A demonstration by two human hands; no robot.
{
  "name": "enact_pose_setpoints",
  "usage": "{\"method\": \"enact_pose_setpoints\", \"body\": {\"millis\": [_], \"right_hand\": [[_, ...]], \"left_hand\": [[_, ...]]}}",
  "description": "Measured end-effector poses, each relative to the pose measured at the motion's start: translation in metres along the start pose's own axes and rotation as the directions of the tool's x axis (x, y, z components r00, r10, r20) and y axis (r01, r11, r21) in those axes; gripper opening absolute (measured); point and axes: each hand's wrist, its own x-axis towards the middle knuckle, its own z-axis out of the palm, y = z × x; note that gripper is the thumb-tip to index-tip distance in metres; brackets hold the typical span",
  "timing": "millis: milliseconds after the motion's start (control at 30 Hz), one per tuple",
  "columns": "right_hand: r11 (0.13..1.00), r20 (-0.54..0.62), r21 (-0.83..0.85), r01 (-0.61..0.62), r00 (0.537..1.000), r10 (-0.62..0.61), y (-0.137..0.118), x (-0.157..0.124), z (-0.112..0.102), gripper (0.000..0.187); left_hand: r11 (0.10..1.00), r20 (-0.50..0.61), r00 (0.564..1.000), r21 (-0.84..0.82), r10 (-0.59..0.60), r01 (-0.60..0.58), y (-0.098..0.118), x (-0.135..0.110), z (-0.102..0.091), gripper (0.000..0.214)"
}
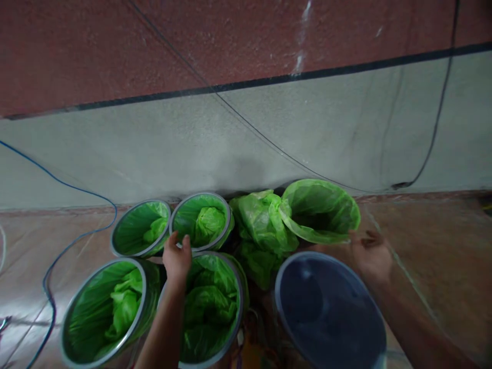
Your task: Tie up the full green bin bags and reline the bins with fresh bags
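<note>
My left hand is raised in front of the lined bins, its thumb and fingers apart and nothing in them. Just beyond it stands a bin with a grey rim, lined with a green plastic bag. At the back right, another green bag spreads over a round opening, with a bunched, twisted part on its left. My right hand is beside that bag's right edge, blurred, fingers loosely bent and apart; whether it touches the edge is unclear. Nearer me is a dark blue round bin without a bag.
More green-lined bins stand to the left: one at the back, one in front, and one beside my left forearm. A blue cable snakes across the tiled floor. Behind runs a red-and-grey wall with a dark cable.
</note>
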Motion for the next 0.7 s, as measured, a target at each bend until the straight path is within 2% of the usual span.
{"method": "enact_pose_setpoints", "body": {"millis": [33, 67, 100, 133, 167, 200, 233, 267, 333, 400, 433, 500, 567, 600, 633, 700], "right_hand": [[0.994, 0.039, 0.050, 0.102, 0.994, -0.104, -0.008, -0.020, -0.001, 0.053], [0.967, 0.135, 0.083, 0.240, 0.959, -0.250, -0.019, -0.043, 0.003, 0.042], [0.910, 0.279, 0.094, 0.404, 0.866, -0.414, -0.031, -0.065, 0.010, 0.033], [0.809, 0.450, 0.135, 0.572, 0.692, -0.565, -0.046, -0.087, 0.021, 0.027], [0.688, 0.574, 0.172, 0.705, 0.496, -0.652, -0.060, -0.105, 0.035, 0.026], [0.598, 0.655, 0.146, 0.788, 0.376, -0.656, -0.073, -0.121, 0.050, 0.028], [0.560, 0.722, 0.065, 0.826, 0.348, -0.597, -0.085, -0.132, 0.065, 0.028], [0.547, 0.773, 0.000, 0.837, 0.347, -0.531, -0.095, -0.140, 0.079, 0.029], [0.547, 0.819, -0.020, 0.837, 0.327, -0.471, -0.109, -0.147, 0.098, 0.027], [0.550, 0.824, 0.030, 0.835, 0.291, -0.486, -0.120, -0.146, 0.100, 0.023], [0.572, 0.805, 0.099, 0.814, 0.273, -0.527, -0.125, -0.143, 0.094, 0.021], [0.665, 0.739, 0.333, 0.669, 0.254, -0.625, -0.138, -0.135, 0.068, 0.016], [0.737, 0.688, 0.601, 0.310, 0.268, -0.674, -0.153, -0.123, 0.027, 0.018], [0.720, 0.677, 0.682, 0.125, 0.263, -0.687, -0.161, -0.117, 0.003, 0.021], [0.672, 0.651, 0.740, -0.030, 0.282, -0.705, -0.168, -0.111, -0.021, 0.023], [0.578, 0.624, 0.781, -0.234, 0.325, -0.711, -0.181, -0.103, -0.066, 0.030]], "left_hand": [[0.996, 0.022, 0.998, -0.071, 0.057, -0.055, 0.001, -0.019, 0.004, 0.036], [0.984, 0.079, 0.992, -0.157, 0.098, -0.085, 0.002, -0.038, 0.008, 0.035], [0.968, 0.160, 0.980, -0.238, 0.122, -0.082, 0.003, -0.056, 0.014, 0.033], [0.951, 0.227, 0.964, -0.303, 0.137, -0.063, 0.004, -0.073, 0.019, 0.030], [0.937, 0.267, 0.954, -0.346, 0.138, -0.039, 0.005, -0.088, 0.024, 0.028], [0.929, 0.313, 0.939, -0.370, 0.140, -0.015, 0.007, -0.101, 0.028, 0.027], [0.921, 0.343, 0.930, -0.389, 0.131, 0.014, 0.009, -0.111, 0.030, 0.026], [0.914, 0.371, 0.921, -0.404, 0.119, 0.045, 0.011, -0.118, 0.032, 0.026], [0.897, 0.414, 0.905, -0.429, 0.092, 0.105, 0.014, -0.126, 0.031, 0.024], [0.883, 0.447, 0.892, -0.444, 0.071, 0.152, 0.013, -0.128, 0.026, 0.024], [0.878, 0.460, 0.886, -0.447, 0.063, 0.170, 0.011, -0.127, 0.024, 0.025], [0.864, 0.478, 0.877, -0.463, 0.054, 0.199, 0.007, -0.124, 0.017, 0.031], [0.833, 0.471, 0.879, -0.514, 0.074, 0.205, 0.008, -0.121, 0.008, 0.042], [0.811, 0.459, 0.882, -0.553, 0.107, 0.190, 0.012, -0.120, 0.003, 0.050], [0.785, 0.448, 0.880, -0.597, 0.155, 0.165, 0.019, -0.120, -0.004, 0.059], [0.723, 0.442, 0.851, -0.681, 0.285, 0.112, 0.043, -0.122, -0.019, 0.077]]}}
